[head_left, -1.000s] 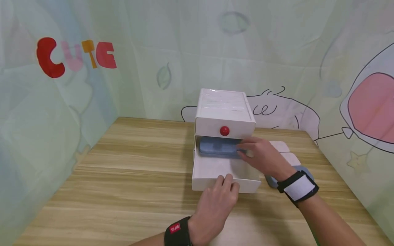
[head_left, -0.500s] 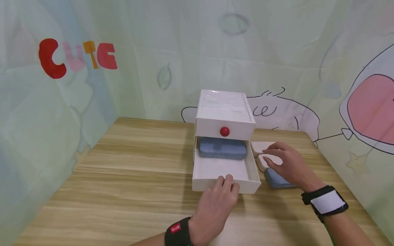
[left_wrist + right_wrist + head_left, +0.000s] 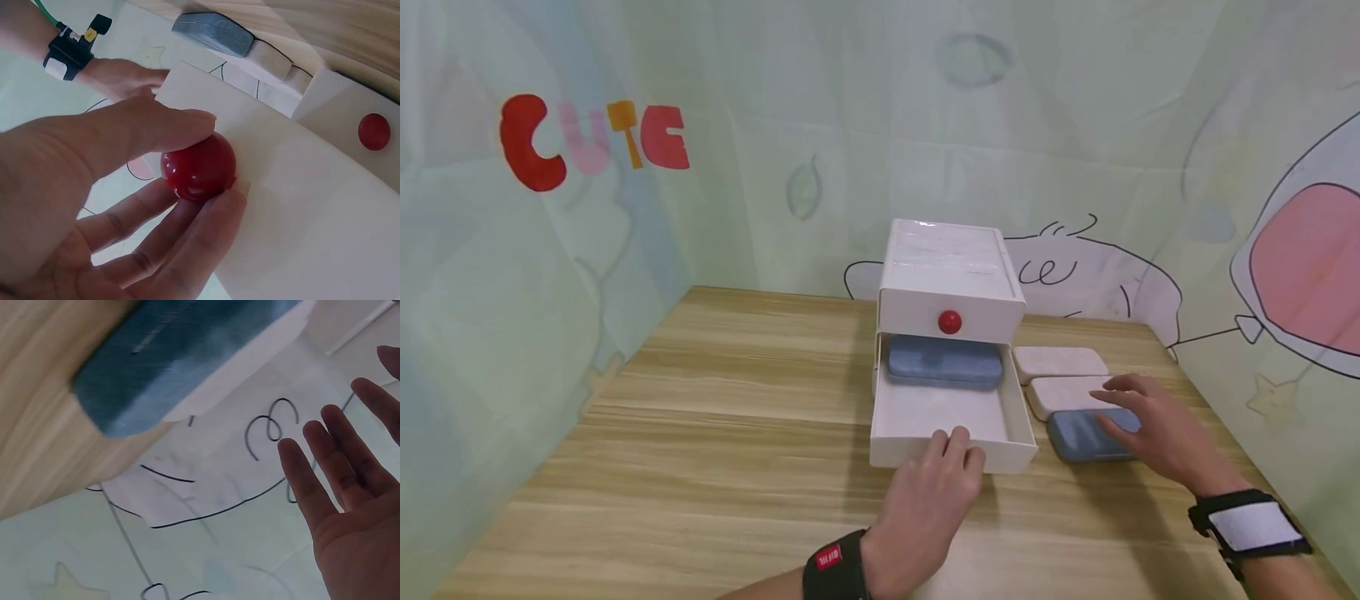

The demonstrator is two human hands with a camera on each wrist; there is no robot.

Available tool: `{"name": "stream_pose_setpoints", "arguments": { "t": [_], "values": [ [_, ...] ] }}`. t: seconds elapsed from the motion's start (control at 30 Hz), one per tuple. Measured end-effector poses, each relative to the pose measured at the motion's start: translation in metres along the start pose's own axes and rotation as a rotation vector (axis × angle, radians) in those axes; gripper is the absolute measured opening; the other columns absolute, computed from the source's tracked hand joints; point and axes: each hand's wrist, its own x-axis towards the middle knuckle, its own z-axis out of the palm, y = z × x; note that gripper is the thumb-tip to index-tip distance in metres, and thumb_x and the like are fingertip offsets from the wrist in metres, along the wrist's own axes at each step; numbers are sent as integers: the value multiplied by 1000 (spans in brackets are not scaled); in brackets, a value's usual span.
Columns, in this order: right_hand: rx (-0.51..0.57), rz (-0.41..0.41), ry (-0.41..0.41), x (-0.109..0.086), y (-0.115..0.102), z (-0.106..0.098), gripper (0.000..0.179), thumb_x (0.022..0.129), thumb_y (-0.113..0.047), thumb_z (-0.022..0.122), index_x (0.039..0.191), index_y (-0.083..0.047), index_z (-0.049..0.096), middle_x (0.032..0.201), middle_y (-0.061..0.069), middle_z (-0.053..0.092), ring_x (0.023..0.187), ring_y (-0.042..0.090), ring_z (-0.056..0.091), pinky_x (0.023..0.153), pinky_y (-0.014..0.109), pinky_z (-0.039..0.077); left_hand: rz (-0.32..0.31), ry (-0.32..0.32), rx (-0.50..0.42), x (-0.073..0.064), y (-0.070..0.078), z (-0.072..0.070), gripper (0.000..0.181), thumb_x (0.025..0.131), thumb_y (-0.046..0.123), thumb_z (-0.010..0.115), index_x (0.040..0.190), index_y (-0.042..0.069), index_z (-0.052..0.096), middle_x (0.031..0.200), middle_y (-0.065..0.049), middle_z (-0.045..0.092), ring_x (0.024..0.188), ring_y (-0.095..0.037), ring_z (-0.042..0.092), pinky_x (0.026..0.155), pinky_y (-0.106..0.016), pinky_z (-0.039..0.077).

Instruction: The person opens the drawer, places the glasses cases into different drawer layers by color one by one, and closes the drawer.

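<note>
My left hand [image 3: 925,512] is at the front of the pulled-out lower drawer [image 3: 936,414] of a white drawer box [image 3: 951,262]. In the left wrist view, its thumb and fingers pinch the drawer's round red knob [image 3: 199,167]. A blue oblong case [image 3: 943,364] lies crosswise at the back of that drawer. My right hand [image 3: 1165,437], holding nothing, hovers with fingers extended by a second blue case [image 3: 1086,440] on the table. Its spread fingers appear apart from this blue case [image 3: 181,362] in the right wrist view.
Two whitish oblong cases [image 3: 1060,362] [image 3: 1063,396] lie behind the blue one, right of the drawer box. The upper drawer, with its own red knob [image 3: 950,322], is closed. A printed curtain [image 3: 760,167] surrounds the wooden table [image 3: 715,433].
My right hand has left the blue case inside the drawer and moved right, over the cases on the table. The left hand stays at the lower drawer's front.
</note>
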Motion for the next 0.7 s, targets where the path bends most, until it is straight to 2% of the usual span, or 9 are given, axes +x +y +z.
{"name": "stream_pose_setpoints", "arguments": {
  "t": [0.17,0.33,0.53,0.7],
  "values": [
    [-10,64,-73,-11,17,8,37,85,-19,82,118,-3,75,117,22,66,106,42,64,86,61,52,0,0,-10,0,0,0,22,76,12,81,89,17,64,84,3,51,69,-9,48,44,-15,34],
    [2,85,-110,-21,32,15,41,85,-20,80,122,-5,73,120,22,65,107,42,64,85,61,52,1,-2,-13,1,1,1,22,76,12,81,90,16,65,85,3,52,71,-9,49,45,-15,35],
    [106,115,-228,-26,41,20,62,80,-26,86,133,-4,65,131,28,56,114,45,59,89,61,51,-1,-8,-9,0,0,1,23,76,12,82,91,16,64,86,3,53,71,-9,49,45,-15,34],
    [153,128,-246,-28,47,27,78,73,-33,91,137,-2,60,135,30,51,116,48,56,91,62,49,1,-16,-14,0,0,1,24,76,13,83,91,16,65,86,3,53,72,-9,50,46,-15,37]
  ]
}}
